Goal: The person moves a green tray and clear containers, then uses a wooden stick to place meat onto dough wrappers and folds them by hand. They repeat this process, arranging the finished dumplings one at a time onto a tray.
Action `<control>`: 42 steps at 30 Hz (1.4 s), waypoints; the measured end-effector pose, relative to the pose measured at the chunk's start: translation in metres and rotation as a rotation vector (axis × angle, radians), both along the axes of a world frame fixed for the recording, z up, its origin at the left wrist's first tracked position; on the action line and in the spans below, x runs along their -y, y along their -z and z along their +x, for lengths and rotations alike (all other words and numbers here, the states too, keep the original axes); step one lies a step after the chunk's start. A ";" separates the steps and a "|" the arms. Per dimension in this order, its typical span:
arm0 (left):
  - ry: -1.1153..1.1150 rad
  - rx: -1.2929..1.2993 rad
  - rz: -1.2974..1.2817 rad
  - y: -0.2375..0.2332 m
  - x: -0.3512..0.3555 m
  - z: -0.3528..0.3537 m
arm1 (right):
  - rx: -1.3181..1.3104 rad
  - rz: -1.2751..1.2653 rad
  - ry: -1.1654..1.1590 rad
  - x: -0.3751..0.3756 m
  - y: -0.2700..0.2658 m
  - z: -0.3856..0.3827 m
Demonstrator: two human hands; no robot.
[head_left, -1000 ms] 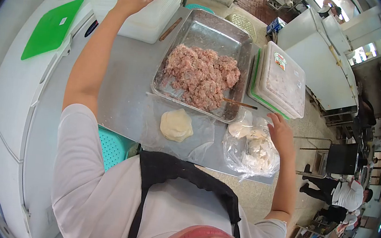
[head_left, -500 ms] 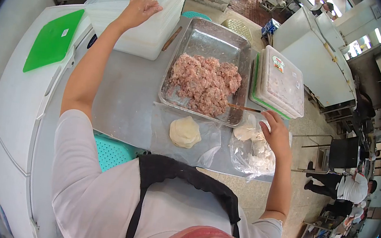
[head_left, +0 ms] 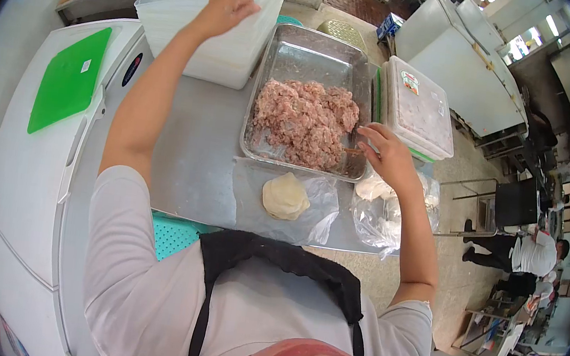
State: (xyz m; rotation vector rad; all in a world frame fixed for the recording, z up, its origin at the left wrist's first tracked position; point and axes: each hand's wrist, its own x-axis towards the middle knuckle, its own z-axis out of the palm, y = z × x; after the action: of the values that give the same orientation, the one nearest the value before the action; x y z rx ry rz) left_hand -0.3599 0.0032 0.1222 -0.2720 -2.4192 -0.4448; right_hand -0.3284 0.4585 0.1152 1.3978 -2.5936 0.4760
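Observation:
My left hand [head_left: 228, 13] is over the stacked translucent plastic bins [head_left: 204, 56], its fingers curled together; what they hold, if anything, is too small to make out. My right hand [head_left: 388, 152] is at the right rim of a metal tray [head_left: 314, 44], fingers apart beside a thin wooden stick [head_left: 353, 150]. The stick's inner end is in a mound of ground meat [head_left: 305, 120] in the tray. In front of the tray, a stack of round dough wrappers [head_left: 285, 197] lies on a clear plastic sheet [head_left: 324, 200]. A plastic bag with pale dough pieces [head_left: 375, 216] lies below my right hand.
Lidded plastic boxes [head_left: 420, 105] stand right of the tray. A green cutting board [head_left: 69, 79] lies on a white freezer [head_left: 31, 184] at left. A turquoise perforated stool [head_left: 173, 237] shows below the table [head_left: 192, 132]. Another person [head_left: 530, 251] stands far right.
My right hand has moved left along the stick toward the tray, covering its outer end. My left hand stays over the bins. The brown strip between bins and tray no longer shows. The view has shifted slightly.

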 end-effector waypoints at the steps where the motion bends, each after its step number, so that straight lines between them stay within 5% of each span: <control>1: -0.012 0.031 0.028 -0.007 0.005 -0.006 | 0.003 0.000 0.008 0.002 0.002 0.000; 3: -0.055 -0.028 0.202 -0.031 0.021 -0.018 | -0.014 -0.030 -0.050 0.003 0.006 -0.002; 5: -0.458 -0.103 0.198 -0.070 0.066 -0.031 | -0.005 -0.026 -0.050 -0.002 0.008 -0.002; 8: -0.323 -0.383 0.506 -0.103 0.065 0.000 | 0.017 -0.029 -0.056 -0.013 0.015 -0.004; 10: -0.364 -0.560 0.318 -0.101 0.047 0.032 | 0.038 -0.035 -0.066 -0.024 0.020 -0.007; 14: -0.144 -0.576 -0.144 -0.005 -0.009 0.062 | 0.099 -0.021 -0.031 -0.025 0.026 -0.011; 18: -0.128 -0.391 -0.216 0.010 -0.019 0.043 | 0.061 -0.014 -0.116 0.001 0.017 -0.012; 21: -0.127 -0.379 -0.216 -0.013 -0.012 0.007 | 0.021 -0.044 -0.187 0.027 0.015 -0.007; 23: -0.218 -0.154 -0.107 -0.036 -0.004 -0.008 | 0.027 -0.031 -0.213 0.038 0.016 0.002; 30: -0.208 -0.329 0.058 -0.089 0.026 -0.043 | 0.067 -0.021 -0.110 -0.008 0.016 0.011; 33: -0.185 -0.466 -0.046 -0.096 0.017 -0.046 | 0.115 -0.023 -0.020 -0.027 0.013 0.006; 35: -0.182 -0.254 -0.407 -0.082 0.013 -0.044 | 0.125 -0.029 -0.031 -0.027 0.013 0.005; 37: -0.178 -0.220 -0.426 -0.084 0.019 -0.039 | 0.131 -0.033 -0.048 -0.024 0.014 0.000; 39: -0.093 -0.146 -0.024 -0.093 0.028 -0.033 | 0.097 -0.044 -0.105 -0.016 0.018 -0.005; 42: -0.097 -0.125 -0.082 -0.079 0.018 -0.028 | 0.092 -0.043 -0.168 0.008 0.016 -0.014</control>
State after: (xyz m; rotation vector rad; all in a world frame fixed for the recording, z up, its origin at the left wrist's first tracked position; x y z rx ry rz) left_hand -0.3881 -0.0147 0.2014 -0.2109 -2.3198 -0.2770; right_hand -0.3428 0.4506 0.0993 1.6231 -2.5302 0.6303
